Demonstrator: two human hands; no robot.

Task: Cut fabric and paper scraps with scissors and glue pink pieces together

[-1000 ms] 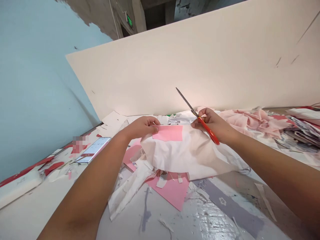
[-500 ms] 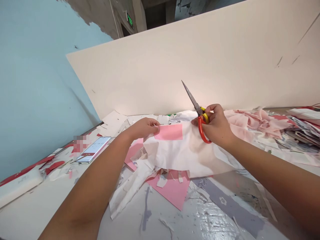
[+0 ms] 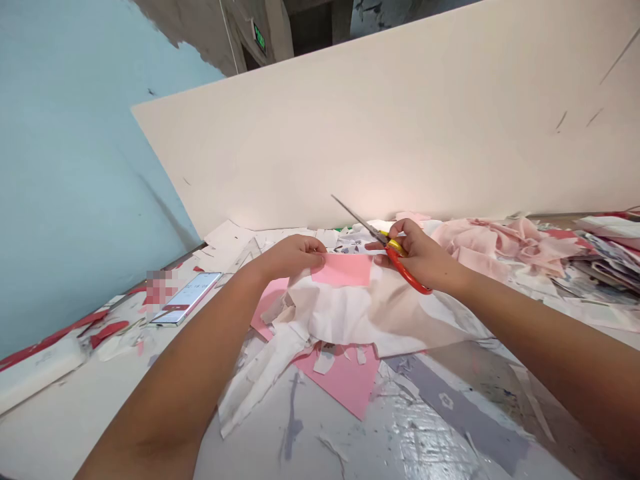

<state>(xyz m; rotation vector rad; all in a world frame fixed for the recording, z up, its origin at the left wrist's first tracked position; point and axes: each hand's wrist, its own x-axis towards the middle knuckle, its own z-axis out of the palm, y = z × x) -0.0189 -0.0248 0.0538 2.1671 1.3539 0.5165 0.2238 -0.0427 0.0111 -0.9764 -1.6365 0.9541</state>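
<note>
Pink paper (image 3: pixel 341 269): a small rectangle that I see lying on top of the white cloth (image 3: pixel 360 313), at its far edge, between the two hands; its long axis runs left to right.
White cloth: bunched on the table (image 3: pixel 75 427), draped over a larger pink sheet (image 3: pixel 345 383).
Containers: I can make out none; everything lies loose on the tabletop.
Left hand (image 3: pixel 293 255): palm down, fingers curled, pinching the left end of the pink paper together with the cloth edge; forearm reaches in from the lower left.
Right hand (image 3: pixel 425 257): clenched around the red-and-yellow handles of the scissors (image 3: pixel 387 245), resting on the cloth just right of the pink paper; forearm enters from the lower right.
Scissors, axis: blades point up and to the left, away from me, tip raised above the far edge of the paper; whether the blades are parted I cannot tell.
Surroundings: phone (image 3: pixel 187 299) on the table to the left, pink fabric pile (image 3: pixel 505 243) to the right, pale board (image 3: pixel 400 120) standing behind.
</note>
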